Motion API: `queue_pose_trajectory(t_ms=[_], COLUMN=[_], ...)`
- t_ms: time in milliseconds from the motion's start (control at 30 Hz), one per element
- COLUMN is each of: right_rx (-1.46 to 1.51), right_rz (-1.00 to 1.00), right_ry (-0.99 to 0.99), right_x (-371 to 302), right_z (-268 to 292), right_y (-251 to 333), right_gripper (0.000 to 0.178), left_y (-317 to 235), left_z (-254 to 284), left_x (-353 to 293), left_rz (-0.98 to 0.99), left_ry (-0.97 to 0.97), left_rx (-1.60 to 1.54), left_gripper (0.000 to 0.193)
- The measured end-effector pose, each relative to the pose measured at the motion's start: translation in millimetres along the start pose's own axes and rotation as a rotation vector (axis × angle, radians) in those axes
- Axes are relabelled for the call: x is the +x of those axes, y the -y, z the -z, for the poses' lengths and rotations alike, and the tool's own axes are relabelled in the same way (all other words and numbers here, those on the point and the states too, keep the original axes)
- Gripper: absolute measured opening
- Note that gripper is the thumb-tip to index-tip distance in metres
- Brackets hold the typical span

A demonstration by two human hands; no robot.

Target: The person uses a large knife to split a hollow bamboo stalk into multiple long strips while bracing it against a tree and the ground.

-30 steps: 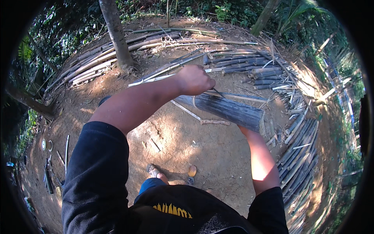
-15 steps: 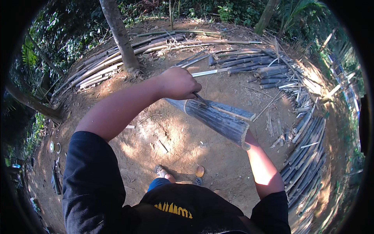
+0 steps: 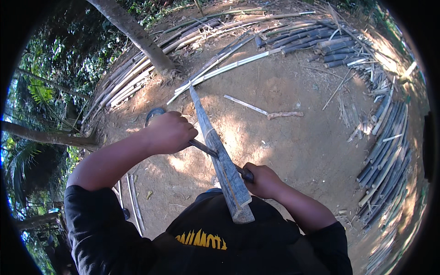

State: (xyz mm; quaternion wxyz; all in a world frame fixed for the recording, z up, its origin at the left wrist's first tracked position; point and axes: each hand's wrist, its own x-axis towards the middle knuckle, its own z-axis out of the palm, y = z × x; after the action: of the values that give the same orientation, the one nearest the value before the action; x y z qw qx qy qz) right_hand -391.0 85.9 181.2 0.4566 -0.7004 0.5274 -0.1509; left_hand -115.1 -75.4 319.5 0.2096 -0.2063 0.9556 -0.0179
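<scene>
A long grey-brown piece of bamboo [image 3: 227, 176] lies lengthwise before me, its thick cut end near my shirt and its far end narrowing away from me. A dark bar-like tool [image 3: 204, 148] crosses it, set into a split along its length. To the left of the bamboo, my left hand [image 3: 171, 133] is closed around one end of the tool. On the other side, my right hand [image 3: 262, 180] is closed by the tool's dark rounded end. The middle of the tool is hidden by the bamboo.
A tree trunk [image 3: 137, 36] rises at the far left, with long bamboo poles [image 3: 133, 82] around it. Pale split strips [image 3: 233, 65] lie ahead on the dirt. Stacked dark bamboo [image 3: 389, 156] lines the right side. Thin strips [image 3: 134, 204] lie at my lower left.
The bamboo has swung from slanting rightward to pointing away from me. My right hand has left its near end and now grips the tool. My left hand has moved left and nearer.
</scene>
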Motion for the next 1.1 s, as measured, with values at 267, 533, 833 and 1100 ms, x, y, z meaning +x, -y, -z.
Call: queue_pose_trajectory(t_ms=[267, 533, 833, 1100], right_rx=[0.005, 0.088, 0.658, 0.583], right_rz=[0.021, 0.066, -0.118, -0.039], right_ry=[-0.091, -0.034, 0.251, 0.248], right_x=[8, 17, 20, 25], right_z=[-20, -34, -60, -67], right_y=[1, 0, -6, -12], right_gripper=[0.027, 0.028, 0.062, 0.057], left_y=[-22, -93, -77, -42], left_z=[23, -80, -81, -29], left_x=[-30, -34, -6, -52], left_rz=[-0.073, 0.681, 0.532, 0.039], left_ry=[-0.670, -1.413, -1.682, -1.080], left_rx=[-0.303, -1.385, -0.769, -0.309], left_gripper=[0.035, 0.048, 0.070, 0.050])
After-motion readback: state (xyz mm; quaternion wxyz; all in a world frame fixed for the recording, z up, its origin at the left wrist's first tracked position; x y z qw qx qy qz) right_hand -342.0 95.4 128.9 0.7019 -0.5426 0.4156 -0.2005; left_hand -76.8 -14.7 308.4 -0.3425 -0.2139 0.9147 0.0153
